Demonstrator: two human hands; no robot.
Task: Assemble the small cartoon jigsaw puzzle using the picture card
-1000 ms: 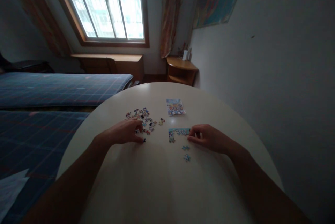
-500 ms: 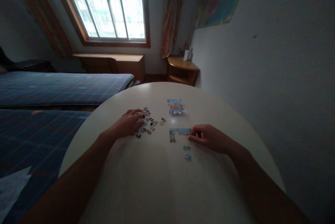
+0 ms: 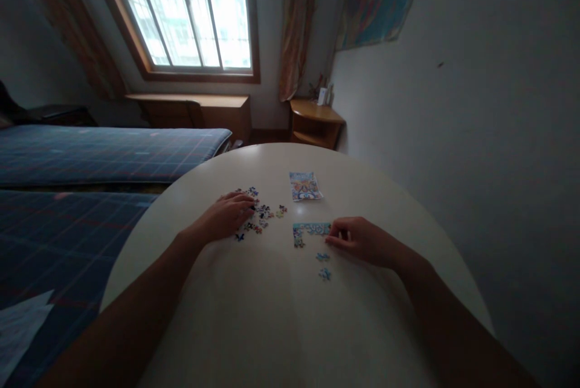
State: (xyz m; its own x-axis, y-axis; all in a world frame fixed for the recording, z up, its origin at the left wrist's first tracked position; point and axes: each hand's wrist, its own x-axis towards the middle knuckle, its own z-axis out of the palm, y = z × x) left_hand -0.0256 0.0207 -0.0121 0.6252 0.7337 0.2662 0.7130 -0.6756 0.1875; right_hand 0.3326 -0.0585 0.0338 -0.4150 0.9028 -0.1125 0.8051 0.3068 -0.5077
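My left hand (image 3: 231, 214) lies over the left side of a pile of loose jigsaw pieces (image 3: 264, 214), its fingers stretched out and covering some of them. To the right is a joined jigsaw section (image 3: 312, 228), an L shape with a top row and a short left side. At the right end of that row, my right hand (image 3: 348, 234) is pinched, thumb and fingertips closed on a puzzle piece that they mostly hide. Below the section lie two small blue bits of puzzle, one loose piece (image 3: 322, 257) and another piece (image 3: 325, 274) nearer me.
A printed picture packet (image 3: 306, 186) lies behind the joined section on the round white table (image 3: 272, 315). Beds with blue plaid covers (image 3: 113, 152) stand to the left. A white wall (image 3: 475, 164) runs along the right, and a corner shelf (image 3: 317, 111) stands beyond the table.
My left hand has shifted slightly right and toward me over the pile, uncovering a few pieces at its far side. My right hand stays almost still at the joined section.
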